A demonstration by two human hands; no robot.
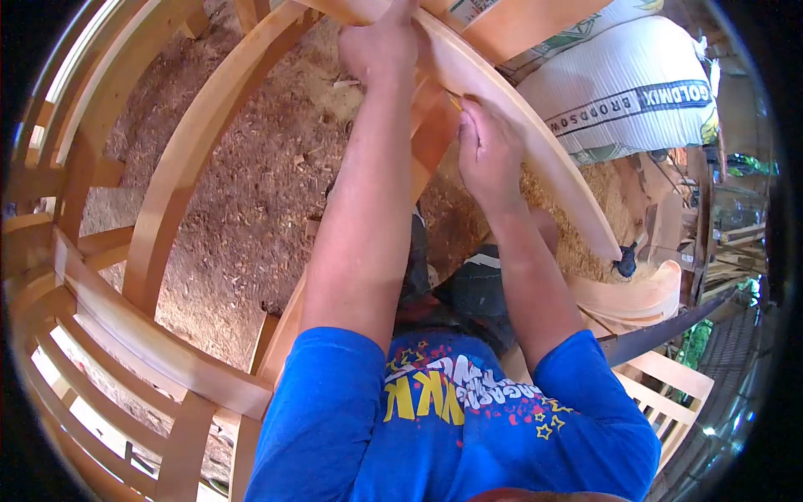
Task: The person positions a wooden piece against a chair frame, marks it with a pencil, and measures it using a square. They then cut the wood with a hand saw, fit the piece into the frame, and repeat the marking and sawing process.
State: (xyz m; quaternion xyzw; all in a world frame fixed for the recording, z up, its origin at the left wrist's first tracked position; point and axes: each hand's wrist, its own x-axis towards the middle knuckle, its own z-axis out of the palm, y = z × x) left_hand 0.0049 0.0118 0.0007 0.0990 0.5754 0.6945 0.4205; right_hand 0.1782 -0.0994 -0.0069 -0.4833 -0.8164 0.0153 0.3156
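A long, curved wooden piece (535, 138) arcs from the top middle down to the right. My left hand (378, 52) is closed around wood near its upper end; the fingertips are hidden behind the hand. Lower on the curve, my right hand (492, 155) is closed in a pinch against the inner edge. From its fingers pokes the tip of a thin yellow pencil (456, 102), mostly covered by the hand. Between my forearms runs a flat, reddish-brown board (435, 138), slanting under the curved piece.
Slatted wooden furniture frames (125, 335) curve along the left side. A stuffed white sack (627, 92) lies at upper right. At right are another curved wood piece (636, 297), a handsaw blade (669, 335) and a slatted part (669, 393). Wood shavings cover the ground (242, 184).
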